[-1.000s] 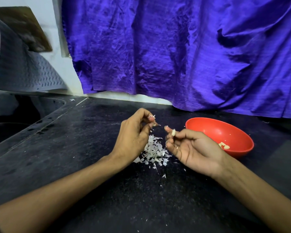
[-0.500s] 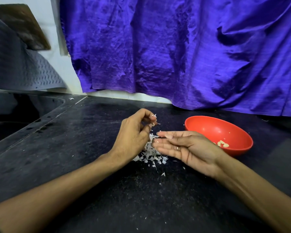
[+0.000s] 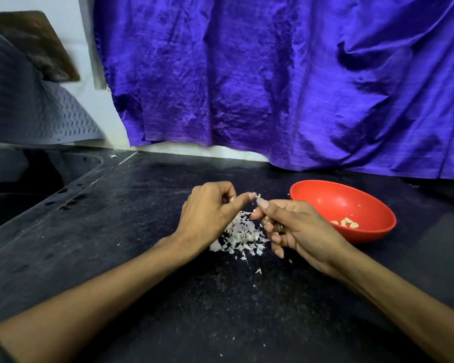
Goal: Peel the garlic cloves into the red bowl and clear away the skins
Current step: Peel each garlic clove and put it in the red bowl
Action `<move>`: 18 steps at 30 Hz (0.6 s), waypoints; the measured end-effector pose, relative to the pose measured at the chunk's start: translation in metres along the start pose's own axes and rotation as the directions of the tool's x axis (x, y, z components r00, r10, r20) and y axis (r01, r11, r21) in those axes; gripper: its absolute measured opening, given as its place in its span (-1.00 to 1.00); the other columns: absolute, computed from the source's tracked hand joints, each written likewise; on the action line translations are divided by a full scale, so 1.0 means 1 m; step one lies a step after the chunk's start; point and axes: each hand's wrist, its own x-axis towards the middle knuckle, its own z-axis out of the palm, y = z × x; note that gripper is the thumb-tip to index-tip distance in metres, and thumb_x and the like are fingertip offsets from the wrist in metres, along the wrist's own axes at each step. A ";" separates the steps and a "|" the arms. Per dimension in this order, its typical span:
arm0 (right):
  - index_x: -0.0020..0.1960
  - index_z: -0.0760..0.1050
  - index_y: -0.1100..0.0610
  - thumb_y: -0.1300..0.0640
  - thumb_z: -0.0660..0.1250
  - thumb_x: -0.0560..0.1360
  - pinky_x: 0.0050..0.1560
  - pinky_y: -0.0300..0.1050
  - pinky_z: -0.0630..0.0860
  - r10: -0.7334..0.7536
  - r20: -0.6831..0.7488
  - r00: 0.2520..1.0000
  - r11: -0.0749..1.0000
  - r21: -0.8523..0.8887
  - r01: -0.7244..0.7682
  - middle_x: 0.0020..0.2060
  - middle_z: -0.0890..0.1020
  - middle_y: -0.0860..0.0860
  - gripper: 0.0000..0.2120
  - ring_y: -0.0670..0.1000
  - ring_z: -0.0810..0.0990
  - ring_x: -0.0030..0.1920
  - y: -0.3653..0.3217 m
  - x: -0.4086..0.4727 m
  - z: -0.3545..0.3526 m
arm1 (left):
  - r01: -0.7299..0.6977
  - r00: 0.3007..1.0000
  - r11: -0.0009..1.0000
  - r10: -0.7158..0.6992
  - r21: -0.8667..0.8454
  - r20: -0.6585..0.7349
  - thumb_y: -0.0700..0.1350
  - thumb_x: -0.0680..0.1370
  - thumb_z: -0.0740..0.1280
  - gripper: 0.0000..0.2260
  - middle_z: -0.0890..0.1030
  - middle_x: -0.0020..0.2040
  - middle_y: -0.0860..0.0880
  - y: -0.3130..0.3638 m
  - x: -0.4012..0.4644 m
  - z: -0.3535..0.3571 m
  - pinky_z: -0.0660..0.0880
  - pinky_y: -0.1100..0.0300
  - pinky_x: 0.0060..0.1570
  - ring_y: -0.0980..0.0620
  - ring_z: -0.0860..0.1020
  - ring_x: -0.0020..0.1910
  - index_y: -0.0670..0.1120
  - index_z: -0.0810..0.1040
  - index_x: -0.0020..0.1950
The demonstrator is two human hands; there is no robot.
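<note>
Garlic skin (image 3: 258,197) pinched between left hand (image 3: 210,213) and right hand (image 3: 294,226) fingertips, above skin pile (image 3: 240,235).

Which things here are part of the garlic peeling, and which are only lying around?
In use: left hand, right hand, garlic skin between them, skin pile, red bowl, peeled cloves.
Lying around: purple cloth, grey mat, sink.

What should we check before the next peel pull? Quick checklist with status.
1. Small garlic clove pinched between left hand and right hand: ok.
2. Clove fully peeled: cannot tell, too small.
3. Round red plastic bowl upright, beside right hand: ok.
4. Peeled cloves inside bowl: ok.
5. White papery skins cleared from black stone counter: not ok, piled under the hands.
</note>
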 end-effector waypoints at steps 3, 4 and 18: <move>0.04 0.61 0.27 0.16 0.22 0.58 -0.48 -0.21 0.47 -0.070 -0.001 0.998 0.998 -0.005 0.070 -0.33 0.39 0.01 -0.76 -0.12 0.35 -0.41 0.000 0.001 -0.001 | -0.019 1.000 0.998 0.018 0.059 0.024 -0.04 0.46 0.45 -0.81 0.51 -0.38 0.13 -0.003 0.004 -0.002 0.53 -0.03 -0.20 0.10 0.47 -0.35 0.05 0.43 -0.20; 0.08 0.62 0.26 0.21 0.21 0.59 -0.43 -0.19 0.51 -0.086 -0.002 0.996 0.996 -0.014 0.086 -0.30 0.41 0.01 -0.76 -0.11 0.38 -0.37 -0.001 0.002 -0.002 | -0.043 0.998 0.995 0.038 0.088 0.052 -0.06 0.47 0.44 -0.85 0.52 -0.34 0.14 -0.004 0.003 -0.003 0.53 -0.02 -0.18 0.10 0.49 -0.31 0.08 0.46 -0.12; -0.14 0.63 0.17 0.17 0.49 0.38 -0.49 -0.16 0.54 -0.424 0.029 0.905 0.783 -0.491 0.382 -0.39 0.61 0.03 -0.90 0.00 0.57 -0.45 0.008 0.004 -0.009 | -0.102 0.987 0.917 0.044 0.386 0.155 0.10 0.57 0.30 -0.85 0.58 -0.23 0.16 0.006 -0.002 -0.005 0.36 0.16 -0.16 0.07 0.58 -0.09 0.08 0.58 0.02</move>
